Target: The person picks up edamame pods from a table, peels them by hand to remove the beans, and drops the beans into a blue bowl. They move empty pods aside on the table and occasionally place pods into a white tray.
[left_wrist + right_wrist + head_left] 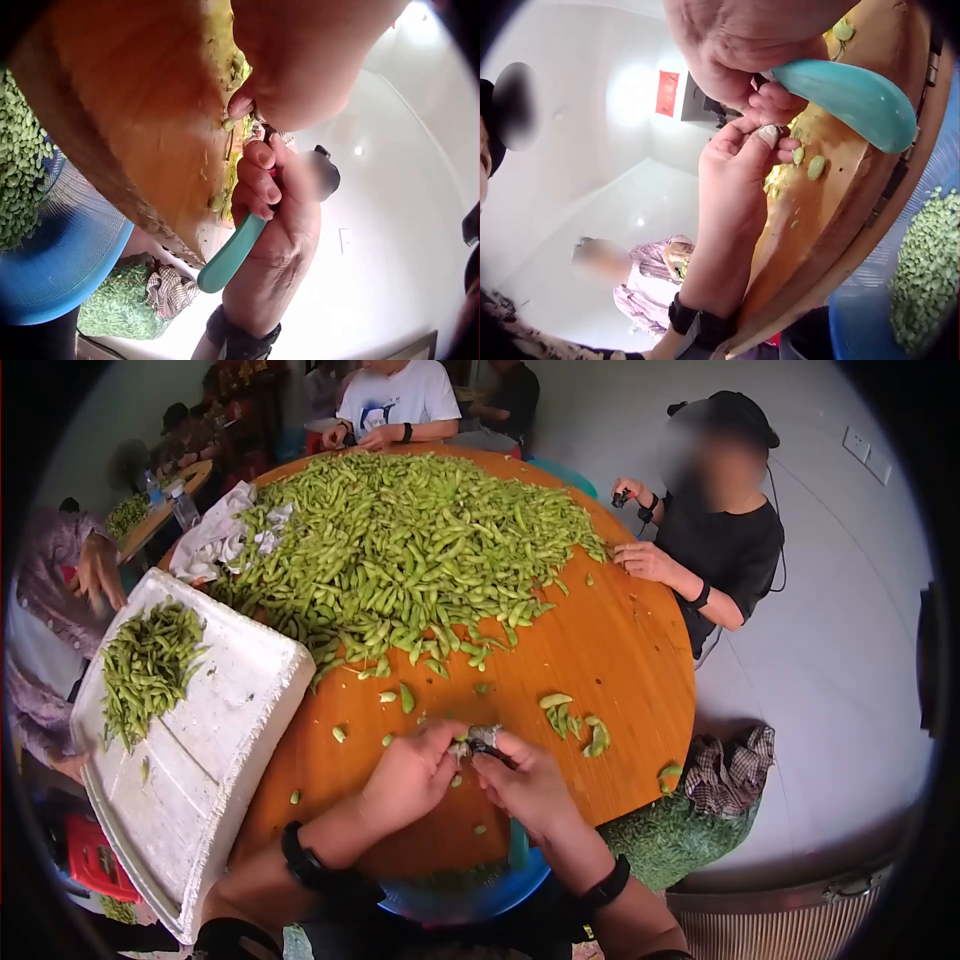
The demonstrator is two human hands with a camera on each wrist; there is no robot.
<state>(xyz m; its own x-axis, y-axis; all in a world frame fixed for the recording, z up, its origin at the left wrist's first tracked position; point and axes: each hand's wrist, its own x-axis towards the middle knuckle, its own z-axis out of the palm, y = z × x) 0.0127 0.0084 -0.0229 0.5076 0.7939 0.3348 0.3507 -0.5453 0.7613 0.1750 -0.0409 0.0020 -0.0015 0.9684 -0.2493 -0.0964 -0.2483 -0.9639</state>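
Note:
My right hand (530, 785) grips a tool by its teal handle (232, 259); its fingers (259, 176) are curled round it, and the tool's other end is mostly hidden. Fingertip to fingertip with it, my left hand (410, 775) pinches a small green pod (461, 738), largely covered by the fingers. A white patch (768, 135) shows on the left thumb. Both hands are above the near part of the round wooden table (620, 710). Loose beans (816, 167) and a few pods (596, 736) lie around them.
A large heap of pods (400, 550) covers the far table. On the left, a white foam tray (240, 690) holds more pods. Below the near edge is a blue basket (855, 315) of shelled beans. A filled green sack (690, 840) stands right. Other people sit around.

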